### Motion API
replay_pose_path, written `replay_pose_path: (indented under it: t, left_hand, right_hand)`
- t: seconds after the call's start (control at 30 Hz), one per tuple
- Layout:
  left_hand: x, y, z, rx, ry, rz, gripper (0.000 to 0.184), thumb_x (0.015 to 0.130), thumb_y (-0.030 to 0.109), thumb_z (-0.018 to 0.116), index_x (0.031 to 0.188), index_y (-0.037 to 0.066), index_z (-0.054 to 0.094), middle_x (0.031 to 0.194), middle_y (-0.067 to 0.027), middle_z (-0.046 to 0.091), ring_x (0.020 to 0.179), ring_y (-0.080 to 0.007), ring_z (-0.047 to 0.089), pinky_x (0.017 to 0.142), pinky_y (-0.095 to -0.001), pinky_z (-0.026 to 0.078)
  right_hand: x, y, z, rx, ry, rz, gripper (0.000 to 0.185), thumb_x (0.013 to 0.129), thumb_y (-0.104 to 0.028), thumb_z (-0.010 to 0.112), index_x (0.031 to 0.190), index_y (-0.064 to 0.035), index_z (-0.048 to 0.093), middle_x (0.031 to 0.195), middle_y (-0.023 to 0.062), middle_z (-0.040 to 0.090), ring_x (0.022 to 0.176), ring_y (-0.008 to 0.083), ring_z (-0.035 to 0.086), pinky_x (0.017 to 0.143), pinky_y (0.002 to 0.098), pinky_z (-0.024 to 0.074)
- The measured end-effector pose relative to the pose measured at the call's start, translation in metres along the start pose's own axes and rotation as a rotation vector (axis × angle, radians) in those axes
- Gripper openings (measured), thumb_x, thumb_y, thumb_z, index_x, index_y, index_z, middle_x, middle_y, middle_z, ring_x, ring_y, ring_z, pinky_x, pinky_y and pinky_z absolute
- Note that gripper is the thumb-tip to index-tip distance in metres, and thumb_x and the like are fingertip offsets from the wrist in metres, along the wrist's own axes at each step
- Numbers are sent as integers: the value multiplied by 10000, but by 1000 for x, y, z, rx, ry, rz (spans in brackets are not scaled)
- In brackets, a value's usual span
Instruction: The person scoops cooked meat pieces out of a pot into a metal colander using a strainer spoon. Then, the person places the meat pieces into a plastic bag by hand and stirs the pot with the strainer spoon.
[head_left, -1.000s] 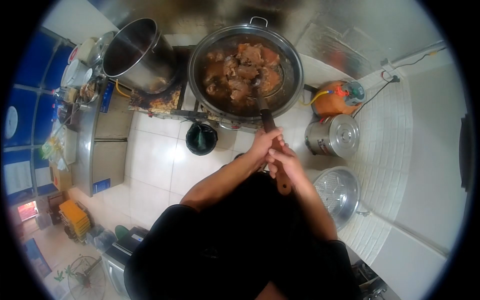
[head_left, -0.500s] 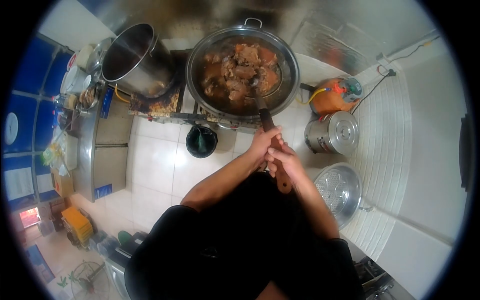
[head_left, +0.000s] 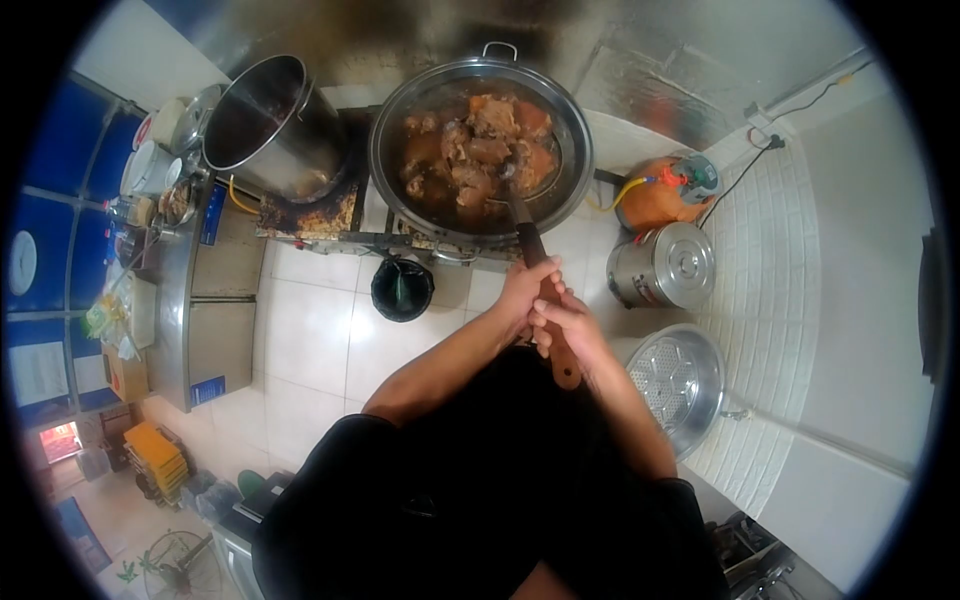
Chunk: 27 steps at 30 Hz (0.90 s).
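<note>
Pale tiles (head_left: 308, 325) floor the kitchen; beyond them the stove (head_left: 335, 218) carries a tall pot (head_left: 280, 160) at the left and a wide pan (head_left: 379, 165) straight ahead of me; a gas bottle (head_left: 652, 207) stands to the right of the pan, with a lidded pot (head_left: 648, 270) just beside it. Chunks of meat (head_left: 490, 120) lie heaped in the middle of the pan, in brown broth (head_left: 428, 182); the head of my ladle (head_left: 519, 211) is down among them, part of its round rim showing at the right of the heap, its handle slanting over the near edge towards me. Both my hands are closed on that handle; the left (head_left: 524, 292) grips higher, nearer the pan, the right (head_left: 563, 325) wraps it lower, near the holed end (head_left: 567, 373). With meat this bulky, I judge it wise to work slowly; the left hand can bear the weight while the right steers; the head should go well under the chunks rather than jab at them; a level head and a low lift ought to spare me splashes; my forearms belong clear of the hot rim.
</note>
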<state>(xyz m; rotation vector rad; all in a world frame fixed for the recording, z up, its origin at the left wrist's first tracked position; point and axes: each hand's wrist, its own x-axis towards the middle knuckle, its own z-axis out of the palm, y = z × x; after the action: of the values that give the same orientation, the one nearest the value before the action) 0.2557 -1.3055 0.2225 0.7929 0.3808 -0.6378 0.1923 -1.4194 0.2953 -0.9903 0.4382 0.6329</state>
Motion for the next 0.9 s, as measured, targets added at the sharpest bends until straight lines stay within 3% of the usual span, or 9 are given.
replay_pose_path:
  t: [0.27,0.33,0.63,0.67,0.73,0.87,0.9]
  left_hand:
    - [-1,-3,-1,-7,12,-20,263,978,253,702,830,74,578,745,-58,619,635,-181,619,535,-304,528]
    - [0,-4,-2,-50,-14,-44,248,986,211,711,879,78,531,756,-40,581,671,-168,595,650,-346,581]
    - [1,-3,-4,-13,-2,-67,248,990,202,700,866,73,529,747,-40,577,667,-171,592,687,-368,590]
    - [1,-5,-4,-11,-5,-71,248,990,202,700,866,73,529,747,-40,577,667,-171,592,687,-368,590]
    - [3,-8,-5,0,4,-22,281,974,280,701,831,75,572,747,-59,621,640,-179,614,548,-297,517]
    - [5,-8,-6,-10,-30,-5,284,972,278,705,828,75,568,739,-59,616,644,-183,614,550,-302,515]
    - [4,-7,-6,-13,-24,-26,271,975,250,709,835,79,554,736,-48,593,659,-178,605,648,-344,553]
  right_hand:
    - [-2,3,-2,7,10,2,161,977,-180,667,1049,-78,565,822,25,581,587,159,600,489,318,502]
    - [-2,4,-3,3,12,2,159,977,-180,666,1046,-78,566,824,25,582,587,159,599,489,317,502]
    - [-4,1,2,-5,20,-5,155,981,-180,660,1041,-75,563,830,26,581,593,163,600,493,320,504]
    - [-5,0,3,-10,30,-15,153,983,-180,659,1039,-74,564,829,25,581,594,166,601,493,322,504]
    - [-3,2,1,0,24,-20,153,984,-182,660,1039,-73,567,826,26,580,594,168,601,495,323,505]
    - [2,7,-6,6,6,-20,156,987,-189,662,1042,-72,575,822,28,581,599,172,604,503,324,507]
    - [2,7,-6,9,7,-22,156,987,-189,662,1042,-72,575,822,28,581,599,172,604,503,324,507]
